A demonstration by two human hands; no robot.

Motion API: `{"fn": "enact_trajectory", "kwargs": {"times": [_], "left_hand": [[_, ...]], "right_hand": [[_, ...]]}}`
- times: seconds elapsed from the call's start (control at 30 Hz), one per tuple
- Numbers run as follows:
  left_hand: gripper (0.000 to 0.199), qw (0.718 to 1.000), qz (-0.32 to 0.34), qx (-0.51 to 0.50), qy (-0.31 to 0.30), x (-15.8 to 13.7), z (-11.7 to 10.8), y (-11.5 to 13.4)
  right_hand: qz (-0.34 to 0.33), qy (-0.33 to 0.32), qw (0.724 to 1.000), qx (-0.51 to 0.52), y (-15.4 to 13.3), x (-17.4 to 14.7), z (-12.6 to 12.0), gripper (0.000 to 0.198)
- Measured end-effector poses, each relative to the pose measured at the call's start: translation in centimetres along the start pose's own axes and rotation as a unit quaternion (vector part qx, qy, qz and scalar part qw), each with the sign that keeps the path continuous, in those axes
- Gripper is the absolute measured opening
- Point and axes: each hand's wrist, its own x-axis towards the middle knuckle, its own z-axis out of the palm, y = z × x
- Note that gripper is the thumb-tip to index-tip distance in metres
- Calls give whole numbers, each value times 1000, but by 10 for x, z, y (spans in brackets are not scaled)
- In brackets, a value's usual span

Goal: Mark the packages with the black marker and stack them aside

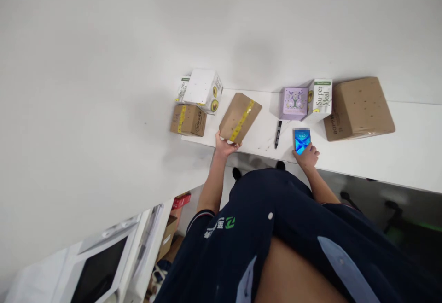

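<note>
My left hand (228,145) grips the near end of a brown cardboard box (239,115) with a strip of yellow tape along it. The box is tilted over the white table (255,148); whether its far end touches the tabletop I cannot tell. In my right hand (308,155) is a smartphone (301,141) with a lit blue screen facing up, the fingers closed round its lower right side. Between the two hands a black marker (278,134) lies on the table.
At the table's left end a small taped carton (188,120) stands before white avocado-print boxes (203,89). Along the wall on the right are a purple box (294,103), a white Super Meal box (321,98) and a large brown carton (361,109). A white microwave-like appliance (100,266) is lower left.
</note>
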Motion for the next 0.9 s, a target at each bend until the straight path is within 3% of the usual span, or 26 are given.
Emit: {"fn": "enact_trajectory", "kwargs": {"times": [0.13,0.23,0.37,0.47,0.57,0.63,0.73,0.9], "left_hand": [[70,999,-5,-37,11,22,39,44],[69,995,67,-68,-34,39,59,69],[77,986,130,-91,-44,53,70,89],[75,986,146,-63,-49,59,66,91],[66,986,156,-23,-46,59,50,77],[60,987,152,-2,-48,55,33,59],[52,990,134,20,-45,43,-1,19],[41,996,70,35,31,13,-74,-55]], "right_hand": [[-2,-4,1000,-4,-1,-3,0,89],[0,-12,1000,-5,-3,-8,0,85],[-4,3,1000,6,-11,-9,-4,77],[-70,21,997,37,-29,3,-15,69],[-147,50,986,68,-57,27,-31,63],[-159,66,982,78,-79,46,-42,65],[-131,72,986,70,-110,72,-52,75],[-55,63,996,42,-140,99,-50,87]]}}
